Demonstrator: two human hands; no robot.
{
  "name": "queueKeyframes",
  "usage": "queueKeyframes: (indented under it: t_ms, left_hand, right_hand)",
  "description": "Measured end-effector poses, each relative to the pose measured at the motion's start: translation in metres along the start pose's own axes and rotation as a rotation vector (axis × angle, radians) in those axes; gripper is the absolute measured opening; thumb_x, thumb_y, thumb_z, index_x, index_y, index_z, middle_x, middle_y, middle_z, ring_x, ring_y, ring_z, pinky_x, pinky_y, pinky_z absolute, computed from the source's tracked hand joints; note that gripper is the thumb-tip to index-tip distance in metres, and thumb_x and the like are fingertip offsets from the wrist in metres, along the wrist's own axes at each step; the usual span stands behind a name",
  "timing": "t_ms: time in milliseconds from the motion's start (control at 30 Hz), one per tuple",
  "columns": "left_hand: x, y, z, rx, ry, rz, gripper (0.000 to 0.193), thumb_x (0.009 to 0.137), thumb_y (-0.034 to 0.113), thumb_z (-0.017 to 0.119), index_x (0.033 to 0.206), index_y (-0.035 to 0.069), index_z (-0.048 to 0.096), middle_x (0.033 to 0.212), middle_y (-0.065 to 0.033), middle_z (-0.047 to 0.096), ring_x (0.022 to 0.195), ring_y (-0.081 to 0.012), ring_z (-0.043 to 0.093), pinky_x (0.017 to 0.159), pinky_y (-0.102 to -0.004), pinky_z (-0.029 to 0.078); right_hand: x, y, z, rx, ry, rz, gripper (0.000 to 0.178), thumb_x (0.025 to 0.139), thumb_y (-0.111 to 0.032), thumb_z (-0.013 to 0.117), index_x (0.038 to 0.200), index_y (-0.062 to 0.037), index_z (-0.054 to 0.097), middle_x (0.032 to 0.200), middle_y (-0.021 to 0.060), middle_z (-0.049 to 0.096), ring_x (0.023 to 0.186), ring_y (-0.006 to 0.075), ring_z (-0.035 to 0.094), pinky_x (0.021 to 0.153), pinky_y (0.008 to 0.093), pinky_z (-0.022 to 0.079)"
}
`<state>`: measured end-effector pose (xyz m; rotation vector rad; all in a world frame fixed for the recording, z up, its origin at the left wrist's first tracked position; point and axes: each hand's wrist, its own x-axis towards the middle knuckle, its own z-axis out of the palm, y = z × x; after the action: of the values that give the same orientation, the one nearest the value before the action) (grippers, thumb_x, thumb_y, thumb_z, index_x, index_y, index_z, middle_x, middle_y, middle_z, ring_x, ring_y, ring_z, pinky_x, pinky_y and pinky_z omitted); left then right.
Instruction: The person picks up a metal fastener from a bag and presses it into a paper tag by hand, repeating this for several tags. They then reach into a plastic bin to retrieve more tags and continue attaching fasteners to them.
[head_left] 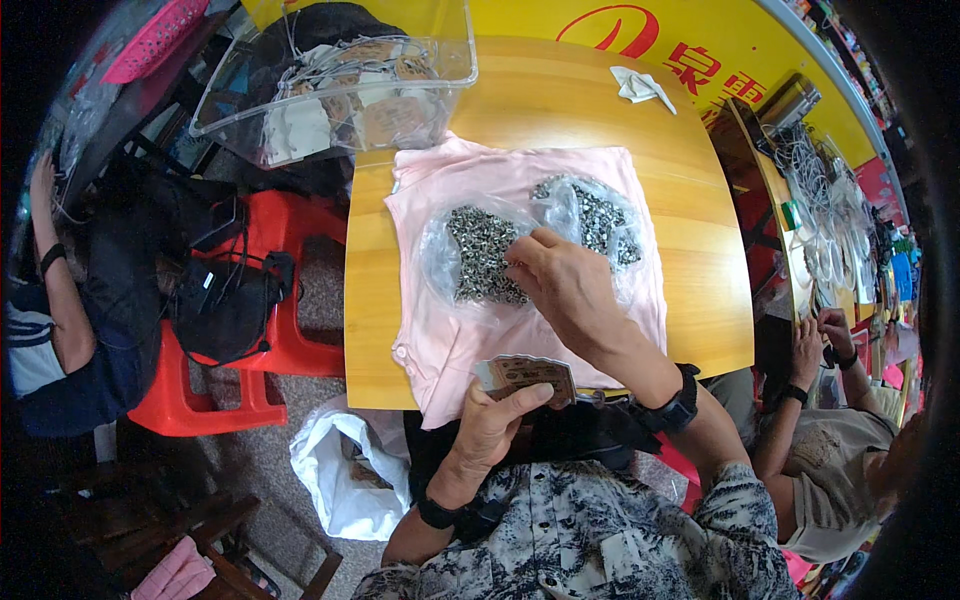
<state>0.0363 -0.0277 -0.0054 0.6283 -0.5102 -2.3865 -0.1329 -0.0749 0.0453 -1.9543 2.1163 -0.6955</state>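
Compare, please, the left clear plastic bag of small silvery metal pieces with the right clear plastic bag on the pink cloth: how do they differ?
The left clear plastic bag shows its small silvery metal pieces as one broad patch; the right clear plastic bag has plastic folded across part of its contents. The bare right hand has its fingertips at the left bag's pieces, none at the right bag's. Both lie on pale pink cloth.

I see small shiny silver metal pieces (478, 245) heaped in an open clear plastic bag (437, 258) on pale pink cloth (440, 180), and a wavy-edged brown-and-white card (528, 376) held slanting in the left hand (483, 436)
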Motion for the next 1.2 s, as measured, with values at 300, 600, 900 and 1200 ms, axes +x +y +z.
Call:
queueKeyframes:
  t_ms: [300, 600, 900, 1200]
  left_hand:
    - [-0.002, 0.001, 0.002, 0.020, -0.019, 0.012, 0.026, 0.084, -0.001, 0.068, 0.109, -0.002, 0.062, 0.099, -0.0106, 0.069, 0.089, -0.0179, 0.067, 0.082, -0.0314, 0.055]
    - [-0.009, -0.001, 0.006, 0.125, 0.017, 0.064, 0.025, 0.084, 0.000, 0.069, 0.108, -0.003, 0.064, 0.098, -0.0093, 0.069, 0.089, -0.0165, 0.067, 0.082, -0.0295, 0.054]
    - [-0.030, 0.005, 0.032, 0.414, -0.045, 0.042, 0.021, 0.084, 0.003, 0.071, 0.103, -0.003, 0.066, 0.096, -0.0044, 0.069, 0.087, -0.0084, 0.062, 0.081, -0.0234, 0.050]
    - [-0.035, -0.001, 0.046, 0.544, 0.024, -0.011, 0.027, 0.084, 0.003, 0.071, 0.109, -0.004, 0.064, 0.100, -0.0078, 0.070, 0.089, -0.0100, 0.065, 0.081, -0.0240, 0.052]
  right_hand:
    - [0.004, 0.010, 0.011, 0.049, -0.014, -0.016, 0.009, 0.085, -0.015, 0.063, 0.089, -0.0068, 0.064, 0.086, 0.0104, 0.062, 0.076, 0.0327, 0.063, 0.065, 0.0409, 0.050]
    - [-0.018, 0.003, -0.019, 0.246, 0.032, -0.068, 0.006, 0.084, -0.008, 0.067, 0.089, -0.0042, 0.064, 0.083, 0.0113, 0.063, 0.071, 0.0309, 0.063, 0.064, 0.0369, 0.050]
    - [-0.085, 0.033, -0.020, 0.281, -0.028, 0.086, 0.008, 0.086, -0.008, 0.063, 0.093, -0.0052, 0.065, 0.093, 0.0107, 0.060, 0.080, 0.0311, 0.064, 0.069, 0.0374, 0.052]
    - [-0.102, 0.039, -0.017, 0.523, 0.096, 0.259, 0.014, 0.086, -0.006, 0.065, 0.099, -0.0012, 0.063, 0.090, 0.0144, 0.062, 0.079, 0.0293, 0.065, 0.069, 0.0349, 0.051]
